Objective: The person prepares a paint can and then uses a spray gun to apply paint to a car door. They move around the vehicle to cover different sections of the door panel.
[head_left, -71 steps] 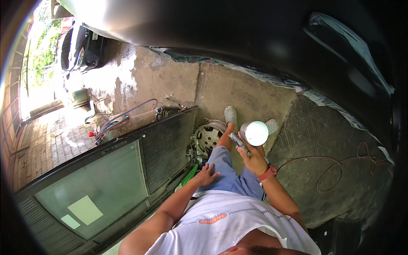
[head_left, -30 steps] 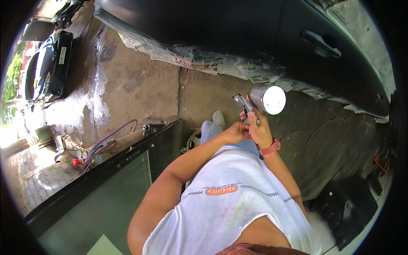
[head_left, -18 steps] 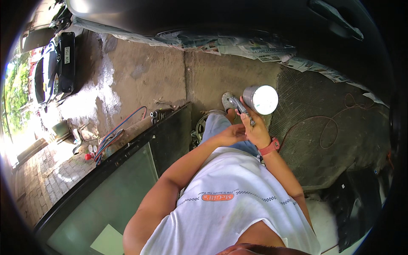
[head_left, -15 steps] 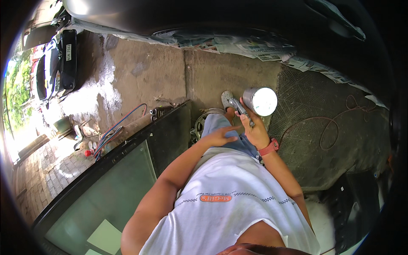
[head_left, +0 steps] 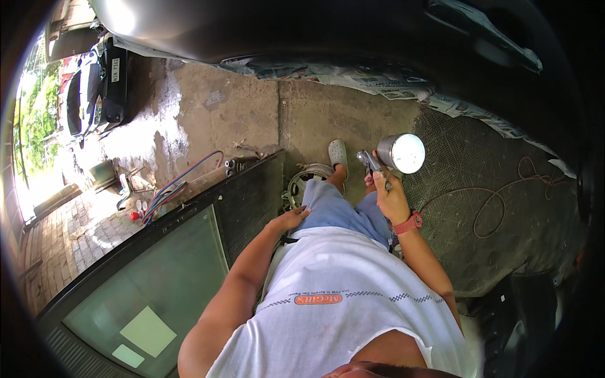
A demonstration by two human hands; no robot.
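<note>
My right hand (head_left: 392,198) is closed round the handle of a silver spray gun (head_left: 373,165). A round metal paint cup (head_left: 403,153) with a bright white top is beside the gun, seemingly attached to it. My left hand (head_left: 293,218) lies against the hip of my blue shorts (head_left: 337,208), its fingers stretched out and nothing seen in it. Beyond both hands, a dark car body (head_left: 328,34) curves across the far side, with newspaper masking (head_left: 378,85) along its lower edge.
A framed glass panel (head_left: 170,271) leans at my left, near blue and red hoses (head_left: 179,189). Behind my legs is a wheel (head_left: 301,189). A thin reddish hose (head_left: 498,192) loops over the floor at right. Another car (head_left: 94,88) stands far left.
My left hand has dropped back from near the spray gun to my left hip. My right hand has shifted slightly right with the gun and its cup.
</note>
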